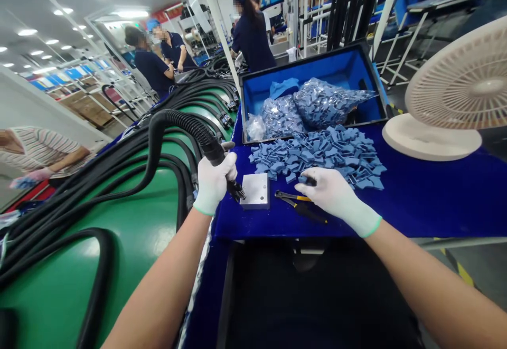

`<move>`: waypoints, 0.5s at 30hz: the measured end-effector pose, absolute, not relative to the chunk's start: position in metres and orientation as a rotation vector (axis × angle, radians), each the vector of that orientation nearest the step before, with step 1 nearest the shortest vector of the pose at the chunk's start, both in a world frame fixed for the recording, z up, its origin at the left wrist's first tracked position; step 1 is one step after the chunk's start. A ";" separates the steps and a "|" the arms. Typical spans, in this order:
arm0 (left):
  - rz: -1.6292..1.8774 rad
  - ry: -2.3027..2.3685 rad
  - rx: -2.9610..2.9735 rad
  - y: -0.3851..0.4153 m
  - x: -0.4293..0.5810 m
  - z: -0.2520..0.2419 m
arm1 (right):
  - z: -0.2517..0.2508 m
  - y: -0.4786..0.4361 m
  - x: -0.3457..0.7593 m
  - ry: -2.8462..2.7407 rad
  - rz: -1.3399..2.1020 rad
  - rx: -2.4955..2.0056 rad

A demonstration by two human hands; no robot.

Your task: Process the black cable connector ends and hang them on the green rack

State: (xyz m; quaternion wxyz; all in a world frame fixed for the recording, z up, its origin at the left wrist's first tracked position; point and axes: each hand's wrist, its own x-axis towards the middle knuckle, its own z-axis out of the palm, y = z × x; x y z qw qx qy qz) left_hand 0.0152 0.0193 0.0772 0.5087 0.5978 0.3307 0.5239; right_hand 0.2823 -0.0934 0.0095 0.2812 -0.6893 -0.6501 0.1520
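My left hand [215,180], in a white glove, is closed around a black corrugated hose [200,132] near its end. The hose's lower end, with a spring-like part [240,192], points down at the left side of a silver metal block [254,189] and seems to touch it. At the near edge of a heap of small blue plastic pieces [317,151] is my right hand [328,188], also gloved. Its fingers are curled around something dark, too small to make out. Pliers with yellow-and-black handles [301,206] lie just below that hand.
Behind the heap stands a blue bin [309,72] with plastic bags [328,101] of blue pieces. A white fan [467,85] stands at the right. Black hoses [130,172] lie across the green surface [146,222] at left. Several people work farther back.
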 end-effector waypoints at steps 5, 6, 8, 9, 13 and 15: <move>1.318 0.892 1.489 0.014 0.010 0.069 | 0.022 -0.090 0.262 -1.790 0.514 -1.800; 1.324 0.913 1.494 0.013 0.010 0.067 | 0.023 -0.089 0.258 -1.815 0.525 -1.760; 1.325 0.960 1.500 0.012 0.014 0.061 | 0.024 -0.086 0.250 -1.857 0.569 -1.676; 1.323 0.991 1.506 0.012 0.016 0.059 | 0.026 -0.084 0.245 -1.875 0.611 -1.634; 1.262 1.111 1.552 0.014 0.021 0.057 | 0.036 -0.070 0.225 -1.943 0.759 -1.430; 1.206 1.116 1.606 0.017 0.019 0.058 | 0.042 -0.057 0.212 -1.966 0.789 -1.339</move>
